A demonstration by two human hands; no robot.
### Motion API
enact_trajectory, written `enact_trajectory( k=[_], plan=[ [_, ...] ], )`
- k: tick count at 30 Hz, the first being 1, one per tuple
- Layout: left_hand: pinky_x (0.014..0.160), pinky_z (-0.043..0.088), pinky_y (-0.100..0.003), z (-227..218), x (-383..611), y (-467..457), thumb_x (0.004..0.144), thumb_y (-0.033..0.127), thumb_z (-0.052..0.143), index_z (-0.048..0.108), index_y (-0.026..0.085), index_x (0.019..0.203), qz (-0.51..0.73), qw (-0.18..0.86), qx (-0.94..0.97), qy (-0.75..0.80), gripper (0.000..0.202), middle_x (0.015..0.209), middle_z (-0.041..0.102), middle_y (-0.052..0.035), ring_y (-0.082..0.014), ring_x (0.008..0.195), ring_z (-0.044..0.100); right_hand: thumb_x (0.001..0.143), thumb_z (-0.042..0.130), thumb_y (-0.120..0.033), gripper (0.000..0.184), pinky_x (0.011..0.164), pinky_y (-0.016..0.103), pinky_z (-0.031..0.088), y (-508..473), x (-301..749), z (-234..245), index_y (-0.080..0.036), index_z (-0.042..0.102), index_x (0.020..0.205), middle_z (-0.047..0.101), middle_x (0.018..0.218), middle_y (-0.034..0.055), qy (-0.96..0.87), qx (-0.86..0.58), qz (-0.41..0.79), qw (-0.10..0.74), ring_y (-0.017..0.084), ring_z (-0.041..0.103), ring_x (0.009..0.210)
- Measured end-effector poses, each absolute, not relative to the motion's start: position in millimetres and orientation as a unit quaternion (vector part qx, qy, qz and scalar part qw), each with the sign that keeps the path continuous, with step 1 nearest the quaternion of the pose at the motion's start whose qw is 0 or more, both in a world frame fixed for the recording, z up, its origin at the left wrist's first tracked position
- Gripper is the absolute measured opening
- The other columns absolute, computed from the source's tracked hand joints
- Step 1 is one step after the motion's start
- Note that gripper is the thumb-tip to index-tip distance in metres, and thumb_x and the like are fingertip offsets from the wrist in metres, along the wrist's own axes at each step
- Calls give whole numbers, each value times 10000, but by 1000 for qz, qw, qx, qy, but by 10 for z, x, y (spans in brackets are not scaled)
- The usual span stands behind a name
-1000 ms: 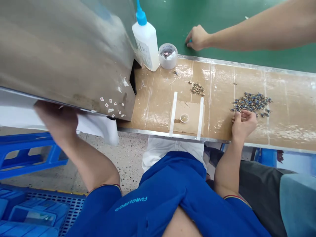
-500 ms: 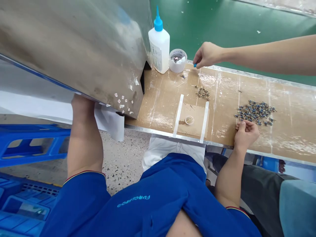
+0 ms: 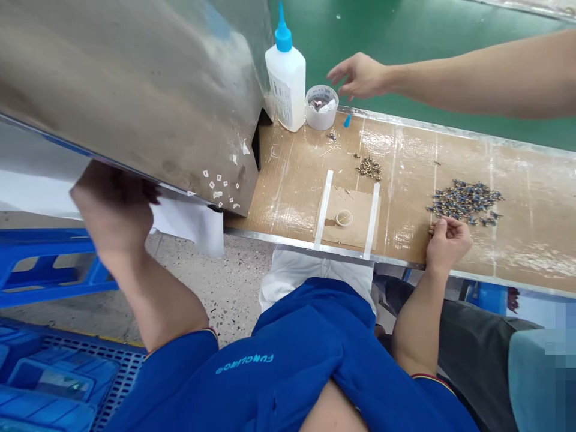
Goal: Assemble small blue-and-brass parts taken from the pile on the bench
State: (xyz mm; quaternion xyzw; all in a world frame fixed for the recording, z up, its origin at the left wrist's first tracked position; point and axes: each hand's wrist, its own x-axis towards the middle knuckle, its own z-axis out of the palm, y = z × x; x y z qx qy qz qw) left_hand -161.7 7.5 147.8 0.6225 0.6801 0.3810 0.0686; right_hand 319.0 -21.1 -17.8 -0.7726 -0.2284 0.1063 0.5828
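Note:
My left hand is blurred at the lower edge of the metal housing, over the white sheet. Its fingers are mostly hidden; something dark red shows by their tips, too smeared to name. My right hand rests at the front edge of the cardboard-topped bench, thumb and fingers pinched together. What they hold, if anything, is too small to make out. Just beyond it lies a pile of small brass-coloured and blue metal pieces. A smaller brass-coloured pile sits further left.
A co-worker's hand hovers open above a small blue cap. Beside it stand a white tub and a blue-tipped bottle. A small round dish sits between white tape strips. A blue stool is at left.
My left hand has come partly out from beneath the housing, moving left. The co-worker's hand has let go of the blue cap and lifted away. My right hand has stayed in place.

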Motion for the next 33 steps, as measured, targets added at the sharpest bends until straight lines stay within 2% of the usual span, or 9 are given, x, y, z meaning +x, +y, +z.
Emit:
enact_trajectory(
  k=[1, 3, 5, 9, 12, 15, 19, 23, 33],
  plan=[
    [695, 89, -369, 1479, -1607, -101, 1081, 160, 422, 457, -41, 884, 388, 66, 610, 688, 283, 700, 488, -27, -41, 758, 551, 538, 458, -645, 393, 683, 508, 497, -212, 3193, -184, -293, 521, 701, 585, 669, 97, -234, -774, 107, 578, 227, 561, 581],
    [695, 48, -360, 1466, -1613, -442, 1040, 33, 477, 534, -35, 1015, 398, 91, 604, 685, 92, 745, 507, -8, 29, 758, 509, 547, 465, -659, 405, 698, 509, 508, -221, 3205, -194, -296, 520, 717, 594, 688, 97, -247, -779, 112, 566, 232, 581, 607],
    [609, 128, -284, 1424, -1625, -686, 1022, 129, 578, 617, 21, 1045, 373, 155, 637, 657, 117, 763, 590, 5, 52, 680, 518, 570, 487, -658, 408, 706, 478, 517, -232, 3225, -203, -288, 526, 737, 603, 702, 91, -264, -780, 116, 555, 217, 592, 622],
    [544, 516, -188, 1199, -1466, -695, 993, 297, 617, 690, 143, 1026, 341, 362, 713, 494, 173, 766, 703, 34, -24, 618, 647, 576, 516, -686, 478, 664, 386, 502, -237, 3255, -214, -242, 543, 751, 615, 689, 95, -274, -775, 116, 557, 169, 587, 602],
    [534, 552, -111, 933, -1107, -419, 968, 147, 587, 697, 137, 1043, 346, 497, 710, 360, 133, 747, 708, 17, -33, 571, 632, 565, 550, -666, 499, 659, 346, 495, -247, 3244, -209, -210, 566, 767, 622, 703, 104, -274, -768, 121, 566, 149, 589, 611],
    [527, 551, -126, 668, -700, -165, 941, 152, 601, 731, 83, 923, 329, 578, 667, 337, 149, 724, 701, -42, -53, 561, 626, 590, 591, -609, 487, 667, 323, 492, -278, 3216, -210, -170, 593, 800, 622, 731, 91, -288, -762, 122, 567, 139, 590, 636],
    [665, 613, -172, 388, -334, -11, 841, 172, 715, 726, 63, 1016, 321, 676, 574, 333, 206, 868, 748, -98, -113, 714, 719, 667, 591, -634, 518, 667, 318, 486, -316, 3206, -238, -142, 600, 829, 621, 750, 87, -319, -757, 105, 560, 145, 595, 664],
    [757, 617, -180, 225, -156, 32, 838, 147, 710, 721, 68, 1006, 331, 694, 551, 325, 185, 920, 756, -110, -125, 815, 742, 694, 611, -650, 534, 658, 309, 489, -323, 3201, -246, -138, 610, 842, 621, 741, 78, -327, -754, 102, 560, 143, 596, 657],
    [567, 468, -132, 79, 70, 99, 787, 143, 776, 815, 176, 863, 420, 561, 655, 284, 91, 814, 703, -59, -67, 683, 633, 794, 670, -610, 502, 686, 225, 537, -319, 2440, -80, -133, 687, 947, 697, 817, 65, -430, -662, 291, 540, 91, 655, 717]
  ],
)
